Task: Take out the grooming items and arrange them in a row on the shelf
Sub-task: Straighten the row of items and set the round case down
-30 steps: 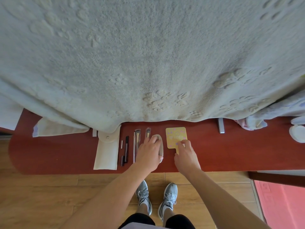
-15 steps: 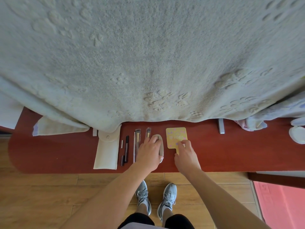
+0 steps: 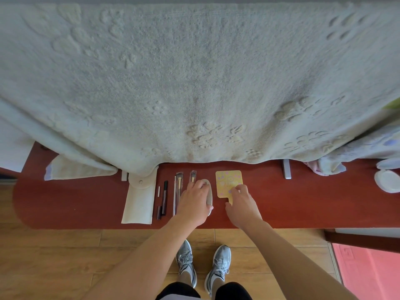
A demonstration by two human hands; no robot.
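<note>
Left hand point(image 3: 193, 204): clasped over a white oval hairbrush point(image 3: 207, 191). The fingers lie across the brush's left side and far end, and the thumb sits against its near right edge. The brush lies flat on the red shelf point(image 3: 303, 202), lengthwise away from the person.

Right hand point(image 3: 242, 204): grasping a yellow hand mirror point(image 3: 228, 180). The fingers are curled, with the tips on the near right corner of the mirror plate. The thumb is alongside the short handle, which shows between thumb and fingers. The mirror lies flat on the shelf, just right of the hairbrush and not touching it.

Items to the left of the left hand, all flat on the shelf and roughly parallel:
- A short makeup brush point(image 3: 192, 176), its head just beyond the fingertips.
- A longer makeup brush point(image 3: 178, 185), close beside the knuckles.
- A thin white stick point(image 3: 174, 195), against that brush.
- A black pen point(image 3: 165, 197), further left.
- A small white stub point(image 3: 158, 191), beside the pen.
- A white pouch point(image 3: 138, 202), furthest left, with its flap end tucked under the hanging cloth.

Beyond both hands, a pale embossed blanket point(image 3: 194, 83) hangs down to the back of the shelf.

Well right of the right hand, a grey metal bracket point(image 3: 286, 172) stands at the shelf's back edge. A white round lid point(image 3: 387, 181) lies near the frame's edge.

Below the hands are a wooden floor point(image 3: 54, 256) and a pair of grey trainers point(image 3: 186, 260).
</note>
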